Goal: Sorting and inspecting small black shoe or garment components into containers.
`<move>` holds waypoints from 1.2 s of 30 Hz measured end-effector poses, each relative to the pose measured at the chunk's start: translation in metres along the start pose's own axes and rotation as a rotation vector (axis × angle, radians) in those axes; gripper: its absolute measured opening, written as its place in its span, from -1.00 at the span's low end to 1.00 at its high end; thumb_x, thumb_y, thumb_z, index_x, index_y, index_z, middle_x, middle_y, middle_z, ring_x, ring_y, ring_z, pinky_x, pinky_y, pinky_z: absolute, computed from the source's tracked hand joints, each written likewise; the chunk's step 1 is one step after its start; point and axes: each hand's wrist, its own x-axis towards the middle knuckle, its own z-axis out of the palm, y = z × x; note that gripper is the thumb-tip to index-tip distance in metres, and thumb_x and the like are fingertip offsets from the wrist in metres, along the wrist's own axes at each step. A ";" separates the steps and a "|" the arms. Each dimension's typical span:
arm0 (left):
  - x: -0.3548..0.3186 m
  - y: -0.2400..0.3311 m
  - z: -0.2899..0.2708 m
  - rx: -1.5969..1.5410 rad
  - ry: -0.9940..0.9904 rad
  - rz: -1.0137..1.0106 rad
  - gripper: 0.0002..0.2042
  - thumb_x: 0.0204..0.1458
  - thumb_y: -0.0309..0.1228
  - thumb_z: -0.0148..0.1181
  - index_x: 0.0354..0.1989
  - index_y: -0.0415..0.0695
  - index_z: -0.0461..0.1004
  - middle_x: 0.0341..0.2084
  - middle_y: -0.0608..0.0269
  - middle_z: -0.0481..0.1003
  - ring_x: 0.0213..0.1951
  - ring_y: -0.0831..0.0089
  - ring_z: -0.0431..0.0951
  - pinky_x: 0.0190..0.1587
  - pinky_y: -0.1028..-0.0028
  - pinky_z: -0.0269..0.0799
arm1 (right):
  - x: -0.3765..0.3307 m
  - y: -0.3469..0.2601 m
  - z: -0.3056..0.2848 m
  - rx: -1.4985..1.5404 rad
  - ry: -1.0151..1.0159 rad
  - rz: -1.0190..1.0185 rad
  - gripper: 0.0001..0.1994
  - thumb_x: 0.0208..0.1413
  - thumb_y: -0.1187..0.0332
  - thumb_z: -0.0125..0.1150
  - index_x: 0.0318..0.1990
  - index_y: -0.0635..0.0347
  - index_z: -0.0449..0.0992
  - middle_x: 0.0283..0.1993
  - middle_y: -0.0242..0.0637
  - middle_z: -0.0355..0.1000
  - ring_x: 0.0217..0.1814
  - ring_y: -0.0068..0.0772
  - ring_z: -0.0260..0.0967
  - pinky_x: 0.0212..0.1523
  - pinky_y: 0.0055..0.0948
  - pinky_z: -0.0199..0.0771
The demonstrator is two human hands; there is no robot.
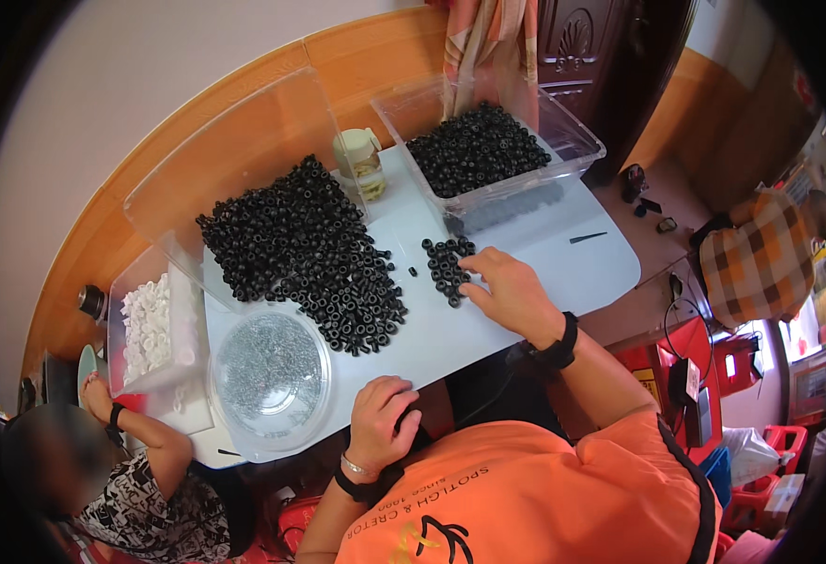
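Observation:
My right hand (514, 293) reaches over the white table (516, 320), its thumb and forefinger apart at the edge of a small cluster of black ring-shaped pieces (445, 269). Close to the table's front edge, my left hand (381, 429) is curled; something dark shows between its fingers, too small to identify. A large heap of the same black pieces (291, 235) spills out of a clear bin (234, 122) lying tipped on the table. One loose black piece (413, 272) lies between heap and cluster.
A clear bin (582, 150) of black pieces stands at the back right, beside a lidded jar (358, 150). Front left, a round clear tub (272, 381) holds small metallic bits; a bin of white pieces (148, 324) is farther left. Another person (149, 489) sits there.

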 end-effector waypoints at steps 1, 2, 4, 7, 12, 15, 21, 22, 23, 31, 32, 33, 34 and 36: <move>0.008 -0.004 -0.001 -0.018 -0.022 -0.004 -0.76 -0.14 -0.44 0.25 -0.25 -0.21 0.51 -0.20 0.06 0.49 -0.10 0.03 0.49 -0.03 0.17 0.39 | 0.010 -0.004 -0.005 -0.001 -0.005 -0.007 -0.67 -0.01 0.35 0.29 -0.06 0.22 0.51 -0.20 -0.12 0.46 -0.13 -0.03 0.45 -0.11 -0.19 0.46; 0.014 -0.003 -0.003 -0.044 -0.057 -0.011 -0.76 -0.12 -0.44 0.25 -0.24 -0.22 0.51 -0.20 0.04 0.49 -0.11 0.02 0.48 -0.04 0.16 0.39 | 0.018 -0.009 -0.010 -0.039 -0.013 -0.095 -0.69 0.00 0.35 0.27 -0.07 0.23 0.50 -0.16 -0.10 0.45 -0.10 -0.01 0.43 -0.09 -0.17 0.45; 0.039 0.007 -0.006 -0.077 -0.061 0.001 -0.73 -0.10 -0.41 0.24 -0.19 -0.23 0.50 -0.17 0.00 0.48 -0.09 -0.02 0.47 0.01 0.15 0.37 | 0.034 -0.014 -0.004 -0.072 -0.031 -0.180 -0.70 0.02 0.36 0.26 -0.08 0.24 0.49 -0.12 -0.09 0.44 -0.06 0.00 0.40 -0.07 -0.14 0.44; 0.059 0.021 0.001 0.033 -0.080 0.034 -0.67 -0.10 -0.40 0.24 -0.13 -0.24 0.48 -0.05 -0.07 0.43 0.06 -0.09 0.40 0.12 0.12 0.31 | 0.059 -0.013 0.022 -0.162 -0.108 -0.354 -0.72 0.03 0.36 0.23 -0.12 0.30 0.43 -0.13 0.02 0.39 -0.06 0.10 0.37 -0.07 -0.11 0.44; 0.045 0.015 0.008 0.157 -0.075 -0.082 -0.57 -0.07 -0.39 0.22 0.01 -0.27 0.43 0.14 -0.23 0.29 0.22 -0.22 0.22 0.26 0.01 0.14 | 0.068 -0.002 0.046 -0.295 -0.232 -0.316 -0.67 0.03 0.36 0.24 -0.06 0.31 0.42 -0.04 0.05 0.38 -0.01 0.09 0.36 -0.02 -0.11 0.45; 0.039 0.008 0.002 0.274 -0.021 -0.188 -0.54 -0.04 -0.32 0.21 0.05 -0.28 0.41 0.18 -0.31 0.23 0.26 -0.26 0.15 0.29 -0.12 0.03 | 0.071 -0.003 0.044 -0.310 -0.252 -0.251 -0.51 0.05 0.37 0.23 0.15 0.31 0.34 0.08 0.08 0.32 0.09 0.11 0.32 0.10 -0.11 0.39; 0.032 0.001 0.004 0.325 -0.058 -0.244 -0.50 0.01 -0.29 0.17 0.11 -0.30 0.37 0.23 -0.37 0.17 0.31 -0.28 0.07 0.32 -0.09 -0.03 | 0.087 -0.014 0.060 -0.376 -0.441 -0.126 -0.54 0.05 0.37 0.22 0.13 0.31 0.37 0.04 0.06 0.37 0.08 0.12 0.33 0.12 -0.11 0.37; 0.033 0.001 0.004 0.322 -0.059 -0.225 -0.51 0.00 -0.32 0.17 0.10 -0.30 0.38 0.22 -0.37 0.18 0.29 -0.29 0.09 0.32 -0.04 0.00 | 0.087 -0.011 0.064 -0.374 -0.444 -0.130 -0.54 0.05 0.37 0.22 0.13 0.31 0.37 0.04 0.06 0.37 0.08 0.12 0.33 0.12 -0.11 0.37; 0.033 -0.001 0.006 0.294 -0.058 -0.221 -0.50 0.00 -0.28 0.17 0.12 -0.28 0.38 0.24 -0.35 0.15 0.32 -0.28 0.06 0.32 -0.07 -0.04 | 0.086 -0.009 0.066 -0.333 -0.383 -0.203 -0.60 0.04 0.37 0.22 0.05 0.31 0.42 -0.01 0.04 0.40 0.05 0.10 0.35 0.07 -0.11 0.40; 0.031 -0.004 0.006 0.373 -0.112 -0.266 -0.50 0.01 -0.24 0.17 0.12 -0.23 0.39 0.29 -0.27 0.12 0.36 -0.20 0.02 0.34 -0.15 -0.11 | 0.096 -0.029 0.039 -0.096 -0.269 -0.314 -0.72 0.02 0.37 0.22 -0.08 0.23 0.57 -0.08 -0.07 0.49 0.06 -0.01 0.39 0.10 -0.18 0.39; 0.031 -0.003 0.006 0.365 -0.105 -0.261 -0.51 0.00 -0.28 0.18 0.12 -0.23 0.39 0.29 -0.26 0.13 0.36 -0.18 0.03 0.34 -0.16 -0.11 | 0.098 -0.034 0.033 -0.093 -0.273 -0.311 -0.72 0.02 0.37 0.22 -0.08 0.23 0.57 -0.08 -0.07 0.49 0.06 -0.01 0.39 0.10 -0.18 0.39; 0.031 -0.002 0.004 0.364 -0.107 -0.269 -0.51 0.00 -0.28 0.18 0.12 -0.23 0.39 0.29 -0.26 0.13 0.36 -0.18 0.03 0.34 -0.16 -0.11 | 0.101 -0.041 0.027 -0.054 -0.301 -0.244 -0.78 0.02 0.38 0.22 -0.17 0.22 0.59 -0.16 -0.08 0.51 -0.02 -0.02 0.42 0.03 -0.18 0.41; 0.031 -0.001 0.000 0.286 -0.015 -0.236 -0.55 -0.02 -0.34 0.19 0.08 -0.23 0.42 0.24 -0.23 0.20 0.32 -0.16 0.11 0.33 -0.12 -0.05 | 0.101 -0.048 0.024 -0.014 -0.331 -0.176 -0.84 0.02 0.38 0.22 -0.26 0.22 0.61 -0.25 -0.08 0.52 -0.09 -0.04 0.46 -0.04 -0.18 0.43; 0.024 0.003 -0.010 0.208 0.076 -0.212 -0.60 -0.03 -0.39 0.19 0.03 -0.24 0.45 0.19 -0.20 0.27 0.29 -0.14 0.19 0.31 -0.08 0.02 | 0.089 -0.061 0.022 0.025 -0.268 -0.213 -0.88 0.00 0.37 0.24 -0.36 0.22 0.60 -0.35 -0.10 0.52 -0.23 -0.07 0.48 -0.17 -0.18 0.44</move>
